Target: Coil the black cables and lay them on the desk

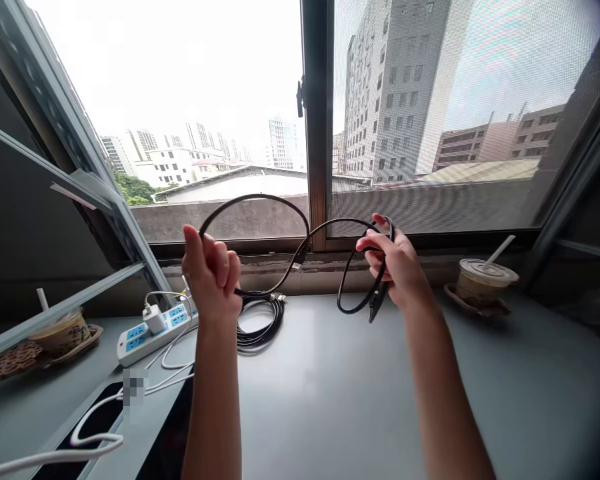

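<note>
A black cable (267,196) is stretched in loose loops between my two hands, above the grey table. My left hand (213,273) is closed on one part of it, thumb pointing up. From there the cable makes a wide loop and runs across to my right hand (395,260), whose fingers grip a smaller bunch of loops. A dark connector end (375,305) dangles below that hand. Behind my left wrist, a coiled black cable (265,333) with light metal plugs lies on the table.
On the left stands a white power strip (135,343) with a white charger (153,319) and white cords. Lidded drink cups sit at the left (63,333) and right (485,280). A metal shelf frame (130,220) rises at left; a window (320,133) is behind the table (325,393).
</note>
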The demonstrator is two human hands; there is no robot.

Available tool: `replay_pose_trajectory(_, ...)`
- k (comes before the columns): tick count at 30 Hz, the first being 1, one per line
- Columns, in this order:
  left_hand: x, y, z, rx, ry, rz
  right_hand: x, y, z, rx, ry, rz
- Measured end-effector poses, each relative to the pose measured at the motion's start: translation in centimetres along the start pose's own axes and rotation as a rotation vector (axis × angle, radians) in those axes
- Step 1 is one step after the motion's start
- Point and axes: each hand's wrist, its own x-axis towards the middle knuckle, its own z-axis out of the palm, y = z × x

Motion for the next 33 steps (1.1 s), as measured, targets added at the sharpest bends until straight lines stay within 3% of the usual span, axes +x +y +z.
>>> replay_pose_trajectory(3,0.4,0.6,-0.5,-0.092,0.257,0.047,1.2,0.5,-1.0,0.092,0.063,0.042)
replay_pose_trajectory(5,0.7,1.0,-0.6,-0.103,0.282,0.011,1.5,0.7,-1.5,0.068,0.058,0.047)
replay_pose_trajectory(8,1.0,1.0,-0.7,-0.106,0.129,-0.2,1.3,0.7,-1.5,-0.05,0.01,-0.036)
replay_pose_trajectory(11,1.0,0.5,-0.8,-0.121,-0.069,-0.434,0.4,0.5,-0.7,-0.199,-0.058,-0.209)
replay_pose_trajectory(15,0.4,-0.2,-0.4,-0.086,-0.247,-0.566,-1.0,0.3,1.0,-0.412,-0.107,-0.416)
replay_pose_trajectory(18,-0.1,-0.2,0.4,-0.127,-0.405,-0.745,-1.9,0.1,1.9,-0.447,-0.165,-0.477)
replay_pose_trajectory(20,-0.4,-0.2,1.0,-0.158,-0.442,-0.832,-2.5,-0.1,2.2,-0.454,-0.192,-0.49)
replay_pose_trajectory(23,-0.9,-0.7,1.8,-0.151,-0.357,-0.816,-3.2,-0.5,2.3,-0.461,-0.188,-0.51)
replay_pose_trajectory(28,-2.2,-1.6,2.8,0.28,-0.38,-0.682,-4.2,-0.8,2.8,-0.547,-0.166,-0.585)
replay_pose_trajectory(33,-2.8,-1.5,3.3,0.272,-0.347,-0.557,-4.5,-0.2,3.5,-0.651,-0.364,-0.618)
